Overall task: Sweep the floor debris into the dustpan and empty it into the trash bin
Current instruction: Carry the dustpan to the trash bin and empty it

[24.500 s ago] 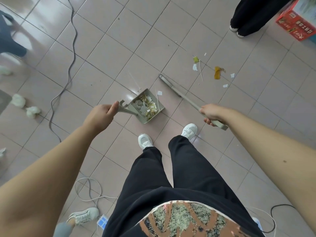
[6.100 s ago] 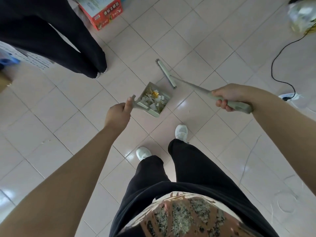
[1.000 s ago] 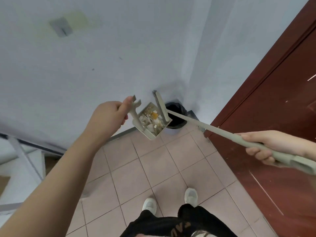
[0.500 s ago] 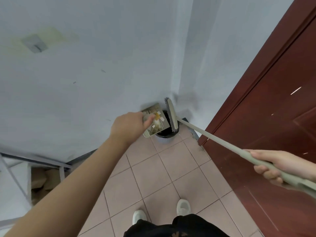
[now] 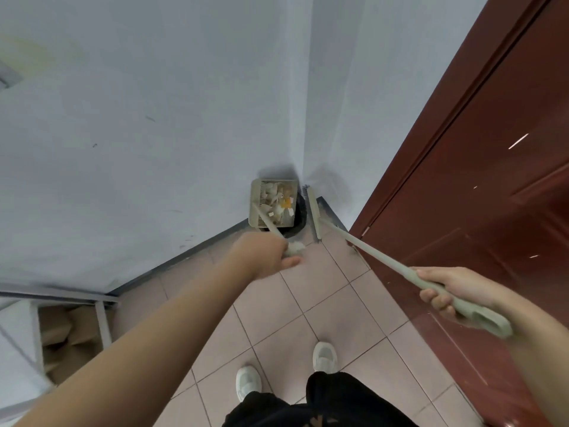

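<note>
Emptying is the step in hand: the dustpan [image 5: 258,208] hangs over the black trash bin [image 5: 301,217] in the far corner where the two walls meet, its debris [image 5: 278,201] of paper scraps and one yellow bit lying in the tray, none visibly dropped. Judging from this, the next move calls for tipping the pan's mouth down over the bin's opening, so the load slides in and not onto the tiles [image 5: 323,300]. The left hand [image 5: 264,254], blurred, closes round the dustpan's long handle near its end. The right hand [image 5: 448,289] wraps its fingers round the broom [image 5: 372,255] shaft near the grip end. The broom head [image 5: 314,214] stands just right of the bin, near the red-brown door [image 5: 468,186].
</note>
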